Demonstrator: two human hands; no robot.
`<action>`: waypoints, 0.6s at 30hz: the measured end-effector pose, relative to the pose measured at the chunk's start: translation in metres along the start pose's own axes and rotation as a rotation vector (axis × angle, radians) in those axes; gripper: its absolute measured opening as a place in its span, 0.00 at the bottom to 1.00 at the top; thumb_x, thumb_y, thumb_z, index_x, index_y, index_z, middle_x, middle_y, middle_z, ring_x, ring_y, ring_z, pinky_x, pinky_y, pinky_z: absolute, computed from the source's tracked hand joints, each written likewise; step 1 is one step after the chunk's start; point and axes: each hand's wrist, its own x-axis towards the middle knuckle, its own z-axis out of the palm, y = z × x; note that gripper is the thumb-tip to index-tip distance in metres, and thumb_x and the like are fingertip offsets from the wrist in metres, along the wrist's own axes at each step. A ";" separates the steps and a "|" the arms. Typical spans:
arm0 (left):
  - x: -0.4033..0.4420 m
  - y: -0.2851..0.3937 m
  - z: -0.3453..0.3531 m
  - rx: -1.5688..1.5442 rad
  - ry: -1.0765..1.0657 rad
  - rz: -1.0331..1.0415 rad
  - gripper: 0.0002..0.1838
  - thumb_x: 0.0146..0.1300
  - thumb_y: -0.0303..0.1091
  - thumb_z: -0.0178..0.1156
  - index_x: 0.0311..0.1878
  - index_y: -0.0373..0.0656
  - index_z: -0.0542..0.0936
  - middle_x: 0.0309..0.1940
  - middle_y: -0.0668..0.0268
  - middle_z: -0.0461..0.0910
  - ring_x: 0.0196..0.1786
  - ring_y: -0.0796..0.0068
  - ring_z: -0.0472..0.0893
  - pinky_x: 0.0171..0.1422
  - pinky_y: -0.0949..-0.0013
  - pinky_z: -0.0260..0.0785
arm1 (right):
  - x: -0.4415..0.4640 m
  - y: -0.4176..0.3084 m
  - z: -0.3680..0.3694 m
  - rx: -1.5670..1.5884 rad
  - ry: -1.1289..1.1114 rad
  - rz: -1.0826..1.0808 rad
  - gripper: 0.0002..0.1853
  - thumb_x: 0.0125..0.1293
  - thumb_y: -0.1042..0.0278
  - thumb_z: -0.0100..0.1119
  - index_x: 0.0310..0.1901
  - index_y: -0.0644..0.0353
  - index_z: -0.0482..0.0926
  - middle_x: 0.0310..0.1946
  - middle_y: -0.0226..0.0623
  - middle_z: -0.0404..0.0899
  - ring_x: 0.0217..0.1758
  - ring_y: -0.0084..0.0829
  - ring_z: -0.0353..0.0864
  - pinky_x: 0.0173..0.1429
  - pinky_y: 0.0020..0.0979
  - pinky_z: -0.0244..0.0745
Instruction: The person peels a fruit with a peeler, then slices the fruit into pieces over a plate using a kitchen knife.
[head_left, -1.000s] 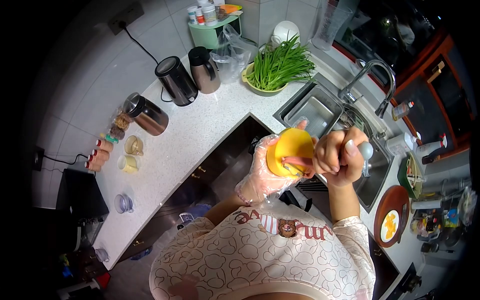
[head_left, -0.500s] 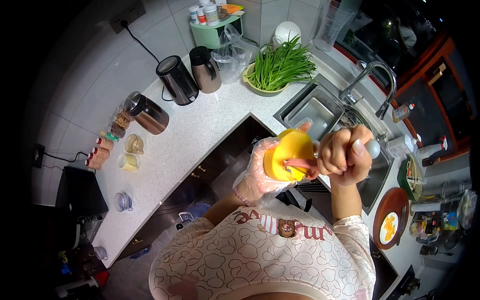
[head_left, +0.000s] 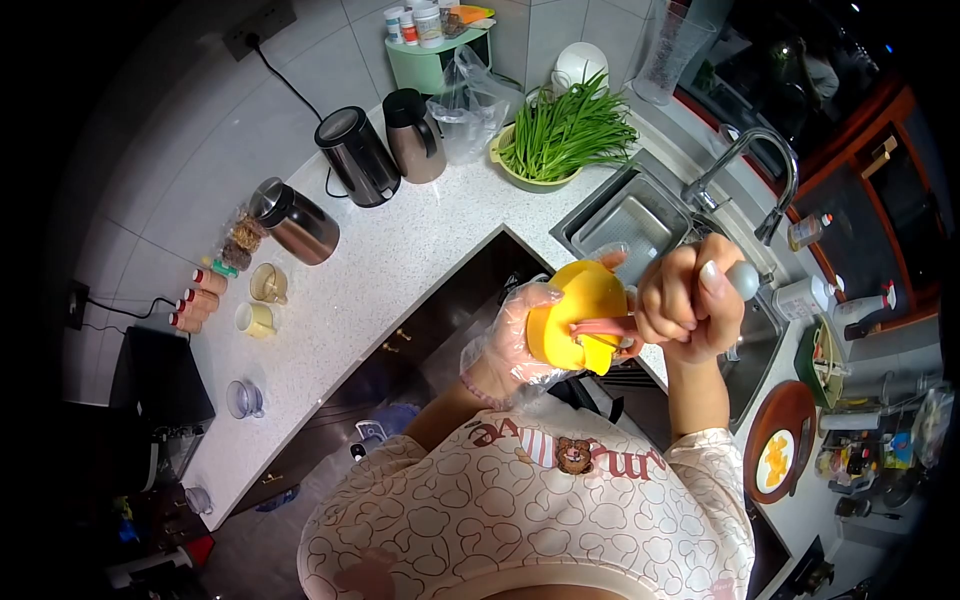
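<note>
My left hand [head_left: 515, 338], in a clear plastic glove, is wrapped around a large chunk of smooth yellow fruit [head_left: 585, 300] in front of my chest. My right hand [head_left: 692, 305], bare, is closed in a fist around a small pink-bladed knife [head_left: 605, 326]. The rounded pale grey end of its handle sticks out beside the thumb. The pink blade lies against the lower part of the fruit, where a yellow flap stands out from the cut face. How deep the blade sits is hidden.
To the right, a round wooden board [head_left: 782, 425] bears a white plate with yellow pieces. The sink [head_left: 640, 215] and faucet [head_left: 785, 190] lie beyond my hands. A bowl of green stalks [head_left: 560, 135], kettles [head_left: 358, 160] and cups [head_left: 257, 320] stand on the counter [head_left: 440, 235].
The yellow flap beside the blade stands out further and looks larger. My right hand has shifted slightly; both hands keep their hold on the fruit and knife.
</note>
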 end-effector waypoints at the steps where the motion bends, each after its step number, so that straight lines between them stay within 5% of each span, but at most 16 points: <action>1: 0.000 0.001 0.000 -0.014 -0.011 -0.003 0.44 0.57 0.45 0.55 0.75 0.41 0.53 0.58 0.49 0.72 0.58 0.56 0.76 0.67 0.52 0.66 | 0.001 0.000 -0.001 -0.004 0.002 0.009 0.13 0.71 0.71 0.47 0.27 0.58 0.60 0.12 0.33 0.59 0.09 0.17 0.50 0.11 0.25 0.51; 18: 0.008 0.009 0.005 0.058 0.017 -0.085 0.47 0.52 0.42 0.57 0.76 0.41 0.51 0.58 0.47 0.71 0.58 0.54 0.76 0.65 0.54 0.68 | 0.012 -0.002 -0.017 0.016 0.095 -0.016 0.14 0.71 0.72 0.44 0.26 0.54 0.56 0.12 0.30 0.56 0.09 0.15 0.48 0.10 0.22 0.46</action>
